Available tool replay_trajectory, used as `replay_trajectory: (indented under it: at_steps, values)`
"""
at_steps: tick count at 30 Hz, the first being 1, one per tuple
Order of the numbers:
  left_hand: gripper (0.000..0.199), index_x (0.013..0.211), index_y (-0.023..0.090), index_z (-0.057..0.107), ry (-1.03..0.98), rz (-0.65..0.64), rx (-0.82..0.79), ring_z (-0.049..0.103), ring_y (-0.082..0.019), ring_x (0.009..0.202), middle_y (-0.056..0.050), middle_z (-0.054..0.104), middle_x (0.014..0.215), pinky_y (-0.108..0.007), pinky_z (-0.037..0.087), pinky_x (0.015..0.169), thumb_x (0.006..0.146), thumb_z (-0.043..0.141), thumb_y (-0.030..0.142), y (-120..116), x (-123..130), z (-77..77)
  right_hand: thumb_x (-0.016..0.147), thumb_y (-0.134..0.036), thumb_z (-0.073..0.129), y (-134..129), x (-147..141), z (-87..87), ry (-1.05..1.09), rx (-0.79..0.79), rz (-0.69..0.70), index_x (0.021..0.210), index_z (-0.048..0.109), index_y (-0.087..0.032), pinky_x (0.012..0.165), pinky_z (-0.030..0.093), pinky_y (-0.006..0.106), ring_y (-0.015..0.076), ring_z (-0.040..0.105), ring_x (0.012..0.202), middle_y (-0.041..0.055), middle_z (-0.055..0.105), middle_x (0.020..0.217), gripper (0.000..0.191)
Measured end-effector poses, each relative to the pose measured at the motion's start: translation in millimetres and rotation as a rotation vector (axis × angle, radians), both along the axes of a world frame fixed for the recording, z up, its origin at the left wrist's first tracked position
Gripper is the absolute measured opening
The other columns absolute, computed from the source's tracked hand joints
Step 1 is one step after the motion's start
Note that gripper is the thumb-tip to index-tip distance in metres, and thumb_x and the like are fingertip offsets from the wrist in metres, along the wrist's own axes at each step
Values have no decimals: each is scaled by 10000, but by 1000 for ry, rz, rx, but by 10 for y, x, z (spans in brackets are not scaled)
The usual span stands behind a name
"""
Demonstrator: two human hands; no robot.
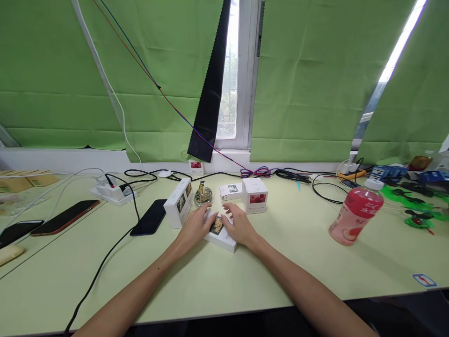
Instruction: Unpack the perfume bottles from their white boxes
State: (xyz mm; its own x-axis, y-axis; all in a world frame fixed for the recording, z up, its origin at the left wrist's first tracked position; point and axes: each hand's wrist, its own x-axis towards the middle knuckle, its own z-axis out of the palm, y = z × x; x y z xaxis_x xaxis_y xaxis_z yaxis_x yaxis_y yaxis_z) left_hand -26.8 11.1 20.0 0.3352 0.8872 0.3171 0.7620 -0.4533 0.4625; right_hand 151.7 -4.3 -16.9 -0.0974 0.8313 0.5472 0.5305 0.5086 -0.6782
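A flat white box (220,238) with a dark flower picture lies on the pale green table. My left hand (197,222) rests at its left side and my right hand (239,223) at its right side. Both hands have their fingers apart and curved over the box, touching its edges. Just behind my left hand is a small glass bottle (203,194) with a gold neck. An upright white box (178,203) stands left of the bottle. Behind my right hand are a white cube-shaped box (255,196) and a small flat white box (230,191).
Phones (150,217), a power strip (115,191) and cables occupy the left side. A pink bottle (357,213) stands at the right, with green plastic parts (409,199) beyond it. A small box (196,167) and coiled cables (293,175) lie along the back.
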Motion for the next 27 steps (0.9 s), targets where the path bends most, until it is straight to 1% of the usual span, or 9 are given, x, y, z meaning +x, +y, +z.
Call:
replay_trajectory:
  at_steps: [4, 7, 10, 13, 17, 20, 24, 27]
  values:
    - [425, 1269, 169, 534, -73, -17, 66, 636, -285, 1100, -125, 681, 1182, -373, 478, 931, 919, 495, 407, 15, 7, -27, 923, -291, 535, 7, 14, 3, -3, -70, 23, 1260, 525, -214, 805, 538, 363, 216, 669, 923, 89, 698, 1022, 346]
    - [427, 1294, 173, 528, -90, -64, 114, 630, -278, 1128, -121, 666, 1239, -381, 479, 967, 894, 505, 322, 31, 5, -55, 932, -286, 525, -9, 22, 29, -26, -93, 45, 1248, 529, -222, 809, 523, 357, 218, 670, 925, 74, 712, 983, 323]
    - [404, 1275, 190, 554, -111, -107, 145, 654, -269, 1089, -103, 687, 1208, -380, 507, 938, 885, 488, 274, 38, 6, -84, 938, -310, 520, -41, 18, 70, -64, -136, 49, 1253, 533, -212, 825, 507, 349, 217, 664, 935, 78, 713, 995, 330]
    - [371, 1241, 203, 576, -148, -145, 173, 680, -255, 1038, -89, 705, 1186, -362, 540, 877, 886, 475, 251, 31, 16, -103, 930, -373, 538, -94, 1, 134, -104, -185, 55, 1292, 516, -212, 837, 494, 349, 223, 657, 955, 90, 700, 1050, 397]
    - [340, 1212, 224, 599, -188, -170, 202, 701, -241, 987, -71, 729, 1143, -359, 559, 843, 901, 461, 239, 12, 31, -97, 864, -446, 629, -182, -20, 242, -144, -226, 67, 1377, 450, -252, 856, 480, 380, 258, 632, 1040, 95, 670, 1140, 577]
    - [317, 1197, 237, 622, -228, -148, 229, 709, -240, 981, -66, 734, 1139, -373, 565, 864, 924, 466, 274, 13, 28, -75, 800, -467, 701, -227, -21, 295, -158, -266, 82, 1459, 364, -290, 885, 470, 411, 284, 611, 1093, 95, 647, 1172, 761]
    - [299, 1179, 229, 643, -273, -88, 302, 703, -254, 1031, -69, 730, 1163, -393, 564, 906, 920, 513, 301, 27, 8, -47, 698, -547, 780, -235, -17, 289, -163, -306, 125, 1542, 223, -302, 936, 458, 465, 332, 572, 1178, 120, 612, 1233, 1040]
    - [281, 1155, 218, 650, -295, -74, 361, 701, -247, 1045, -61, 731, 1160, -379, 564, 916, 928, 525, 325, 19, 2, -28, 632, -582, 818, -221, -18, 261, -140, -304, 160, 1568, 137, -312, 973, 446, 487, 347, 539, 1234, 130, 578, 1302, 1189]
